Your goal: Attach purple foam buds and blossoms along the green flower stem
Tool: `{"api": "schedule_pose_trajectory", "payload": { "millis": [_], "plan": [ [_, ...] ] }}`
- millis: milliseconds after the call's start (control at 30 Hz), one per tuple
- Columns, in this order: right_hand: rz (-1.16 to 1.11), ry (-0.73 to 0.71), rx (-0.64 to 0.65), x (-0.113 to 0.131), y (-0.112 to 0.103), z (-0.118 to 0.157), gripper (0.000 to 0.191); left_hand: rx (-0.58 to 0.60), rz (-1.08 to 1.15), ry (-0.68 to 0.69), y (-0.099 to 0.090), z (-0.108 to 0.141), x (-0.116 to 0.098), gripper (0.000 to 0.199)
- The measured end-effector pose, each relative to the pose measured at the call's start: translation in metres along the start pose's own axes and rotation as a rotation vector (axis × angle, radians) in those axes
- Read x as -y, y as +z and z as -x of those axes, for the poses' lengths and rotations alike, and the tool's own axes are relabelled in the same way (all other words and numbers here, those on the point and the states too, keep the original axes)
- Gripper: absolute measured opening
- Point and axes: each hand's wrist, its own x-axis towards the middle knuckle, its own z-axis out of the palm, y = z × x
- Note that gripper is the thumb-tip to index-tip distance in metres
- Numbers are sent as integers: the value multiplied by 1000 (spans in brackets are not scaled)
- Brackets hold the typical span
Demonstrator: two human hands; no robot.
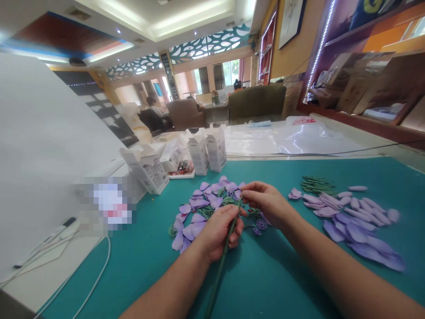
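My left hand [217, 230] is closed around a long green stem [221, 266] that runs down toward the bottom edge of the view. My right hand [265, 201] pinches the stem's top end between thumb and fingertips, just above the left hand. Both hands hover over a heap of purple petals [199, 208] mixed with small green and purple ring-shaped pieces [260, 224] on the teal mat [265, 274]. A second spread of purple petals [355, 217] lies to the right, with a small bundle of green stems [315, 184] behind it.
Several white cartons [206, 153] stand open at the mat's far left edge. A white board [43, 155] fills the left side, with a white cable [93, 279] and a pen [49, 235] beside it. Clear plastic sheets [292, 139] lie beyond the mat. Chairs and a seated person are far behind.
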Motion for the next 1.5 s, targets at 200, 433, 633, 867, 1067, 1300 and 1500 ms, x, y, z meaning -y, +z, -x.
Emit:
{"api": "schedule_pose_trajectory", "payload": {
  "millis": [200, 433, 633, 867, 1067, 1300, 1500],
  "plan": [
    [10, 20, -4, 3, 5, 3, 28, -2, 0, 1, 1, 1, 0, 28],
    [38, 9, 5, 3, 5, 4, 28, -7, 5, 5, 1, 0, 0, 30],
    [29, 3, 8, 3, 6, 4, 27, -7, 0, 0, 1, 0, 0, 29],
    [30, 7, 29, 3, 6, 4, 30, -4, -7, 6, 2, 0, 1, 30],
    [22, 10, 40, 5, 8, 5, 30, -5, -6, 9, 1, 0, 2, 29],
    [0, -3, 38, 6, 9, 7, 31, -19, -16, 4, 2, 0, 1, 26],
    [-13, 3, 28, 6, 9, 6, 30, -35, -26, 0, 2, 1, 1, 26]
  ]
}}
